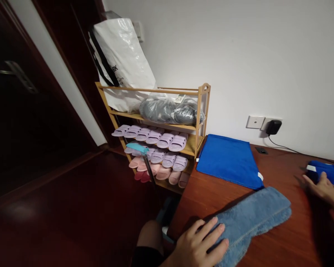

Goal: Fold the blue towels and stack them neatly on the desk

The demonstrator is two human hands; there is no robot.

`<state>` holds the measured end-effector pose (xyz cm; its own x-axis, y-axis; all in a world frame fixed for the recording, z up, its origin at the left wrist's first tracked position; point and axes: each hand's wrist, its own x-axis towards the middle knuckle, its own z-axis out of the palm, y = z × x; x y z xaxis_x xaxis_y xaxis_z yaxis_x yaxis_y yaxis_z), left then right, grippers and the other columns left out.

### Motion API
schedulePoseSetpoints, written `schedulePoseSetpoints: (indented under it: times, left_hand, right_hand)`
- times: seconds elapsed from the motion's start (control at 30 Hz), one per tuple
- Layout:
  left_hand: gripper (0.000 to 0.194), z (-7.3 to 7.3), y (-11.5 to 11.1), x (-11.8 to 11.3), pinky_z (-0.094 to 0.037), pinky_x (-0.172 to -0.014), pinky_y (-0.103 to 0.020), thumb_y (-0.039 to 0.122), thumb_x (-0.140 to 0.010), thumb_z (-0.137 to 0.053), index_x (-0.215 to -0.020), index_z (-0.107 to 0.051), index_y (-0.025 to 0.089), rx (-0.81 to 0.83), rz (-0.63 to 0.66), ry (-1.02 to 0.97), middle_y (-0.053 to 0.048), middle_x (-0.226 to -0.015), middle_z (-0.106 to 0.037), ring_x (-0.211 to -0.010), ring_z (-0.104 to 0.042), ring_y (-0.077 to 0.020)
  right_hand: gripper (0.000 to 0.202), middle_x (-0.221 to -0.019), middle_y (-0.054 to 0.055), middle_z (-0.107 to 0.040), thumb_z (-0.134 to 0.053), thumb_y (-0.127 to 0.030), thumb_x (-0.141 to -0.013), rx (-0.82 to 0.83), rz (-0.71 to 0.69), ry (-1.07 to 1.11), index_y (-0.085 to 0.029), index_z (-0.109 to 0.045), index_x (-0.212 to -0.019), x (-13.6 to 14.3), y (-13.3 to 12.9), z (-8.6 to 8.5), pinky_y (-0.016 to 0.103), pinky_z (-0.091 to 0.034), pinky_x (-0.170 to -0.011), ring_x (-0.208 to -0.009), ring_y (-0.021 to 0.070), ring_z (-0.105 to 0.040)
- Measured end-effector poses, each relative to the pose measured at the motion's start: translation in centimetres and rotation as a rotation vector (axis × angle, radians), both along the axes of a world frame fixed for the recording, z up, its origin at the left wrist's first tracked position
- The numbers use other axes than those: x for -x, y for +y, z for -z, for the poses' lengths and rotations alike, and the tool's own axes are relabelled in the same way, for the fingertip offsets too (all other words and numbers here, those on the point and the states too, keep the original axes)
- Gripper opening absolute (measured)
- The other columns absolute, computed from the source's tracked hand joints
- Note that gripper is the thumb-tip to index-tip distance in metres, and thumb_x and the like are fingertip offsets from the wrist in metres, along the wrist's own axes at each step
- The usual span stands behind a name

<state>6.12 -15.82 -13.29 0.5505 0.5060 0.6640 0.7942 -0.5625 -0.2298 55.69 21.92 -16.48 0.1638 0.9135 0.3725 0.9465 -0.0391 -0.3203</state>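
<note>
My left hand rests with its fingers spread on the near left end of a folded light-blue fluffy cloth on the reddish-brown table. At the right edge, my right hand touches the near side of a folded bright-blue cloth with a white tag; its fingers are apart and part of the hand is in shadow. Another bright-blue cloth lies flat behind the light-blue one, close to the wall.
Left of the table stands a wooden rack with rows of slippers, a white bag and plastic-wrapped grey items. A black plug trails its cable along the wall. A door is at far left.
</note>
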Motion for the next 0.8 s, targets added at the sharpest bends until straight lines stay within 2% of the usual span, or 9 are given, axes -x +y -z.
schedulePoseSetpoints:
  times: [0.07,0.1,0.23,0.3,0.33,0.4,0.53,0.67,0.8]
  left_hand:
    - [0.032,-0.3,-0.1,0.0,-0.048,-0.085,-0.037,0.040,-0.091,-0.050,-0.116,-0.062,0.023,0.007,0.000,-0.002,-0.007,-0.133,-0.056,-0.126,-0.047,-0.0293]
    - [0.034,-0.7,-0.2,0.1,-0.048,-0.086,-0.037,0.038,-0.092,-0.048,-0.118,-0.061,0.021,0.043,0.012,0.014,-0.008,-0.134,-0.055,-0.126,-0.047,-0.0297]
    - [0.038,-2.7,-0.8,0.3,-0.046,-0.091,-0.040,0.032,-0.090,-0.046,-0.124,-0.057,0.018,0.201,0.059,0.018,-0.008,-0.138,-0.051,-0.130,-0.043,-0.0296]
    - [0.040,-3.3,-1.1,0.4,-0.044,-0.094,-0.041,0.028,-0.086,-0.050,-0.125,-0.056,0.017,0.256,0.073,-0.032,-0.008,-0.138,-0.052,-0.130,-0.042,-0.0291]
    - [0.042,-3.4,-1.2,0.4,-0.043,-0.096,-0.042,0.026,-0.085,-0.052,-0.125,-0.056,0.017,0.283,0.083,-0.061,-0.008,-0.137,-0.052,-0.130,-0.042,-0.0290]
    - [0.044,-3.7,-1.4,0.6,-0.041,-0.099,-0.044,0.020,-0.081,-0.052,-0.125,-0.056,0.017,0.341,0.099,-0.121,-0.007,-0.135,-0.054,-0.130,-0.042,-0.0286]
    - [0.051,-4.8,-1.3,1.9,-0.036,-0.103,-0.046,0.005,-0.075,-0.048,-0.123,-0.059,0.021,0.519,0.130,-0.193,-0.004,-0.134,-0.055,-0.131,-0.042,-0.0252]
    - [0.055,-5.8,-0.2,4.6,-0.031,-0.108,-0.045,-0.001,-0.076,-0.045,-0.120,-0.062,0.026,0.671,0.206,-0.163,0.001,-0.132,-0.056,-0.131,-0.043,-0.0206]
    - [0.056,-5.6,1.7,7.5,-0.030,-0.108,-0.045,-0.004,-0.079,-0.039,-0.120,-0.062,0.027,0.688,0.235,-0.140,0.001,-0.131,-0.057,-0.132,-0.041,-0.0190]
  right_hand:
    - [0.103,-0.148,0.029,-0.023,-0.045,-0.077,-0.071,0.064,0.030,0.054,-0.017,-0.017,-0.151,2.6,-2.4,-1.8,0.079,-0.010,-0.091,-0.128,0.0573,-0.026]
    - [0.100,-0.151,0.027,-0.018,-0.043,-0.075,-0.074,0.092,-0.048,0.033,-0.018,-0.016,-0.151,4.5,-4.4,-2.9,0.078,-0.011,-0.092,-0.131,0.0550,-0.023]
    - [0.069,-0.153,0.007,-0.025,-0.030,-0.057,-0.091,0.094,-0.553,-0.080,-0.033,-0.005,-0.151,13.1,-14.9,-7.3,0.060,-0.018,-0.108,-0.139,0.0326,-0.025]
    - [0.064,-0.154,0.002,-0.025,-0.032,-0.052,-0.093,0.182,-0.785,-0.168,-0.037,-0.007,-0.150,16.2,-19.7,-8.3,0.051,-0.020,-0.112,-0.140,0.0263,-0.026]
    - [0.061,-0.153,-0.001,-0.027,-0.034,-0.052,-0.093,0.207,-0.835,-0.208,-0.041,-0.011,-0.149,17.2,-21.6,-8.4,0.050,-0.024,-0.111,-0.139,0.0247,-0.027]
    - [0.062,-0.152,-0.003,-0.028,-0.037,-0.054,-0.091,0.227,-0.869,-0.266,-0.042,-0.014,-0.148,18.3,-24.3,-8.1,0.050,-0.027,-0.109,-0.140,0.0236,-0.026]
    - [0.067,-0.151,0.000,-0.030,-0.041,-0.055,-0.090,0.183,-0.810,-0.312,-0.039,-0.012,-0.149,17.6,-27.0,-7.3,0.051,-0.027,-0.107,-0.138,0.0243,-0.029]
    - [0.067,-0.148,0.002,-0.037,-0.042,-0.053,-0.090,0.154,-0.768,-0.316,-0.039,-0.013,-0.148,16.7,-29.6,-7.1,0.050,-0.029,-0.103,-0.134,0.0248,-0.037]
    - [0.070,-0.142,0.005,-0.046,-0.046,-0.050,-0.089,0.083,-0.704,-0.292,-0.036,-0.013,-0.149,16.5,-32.9,-6.1,0.045,-0.030,-0.099,-0.126,0.0241,-0.045]
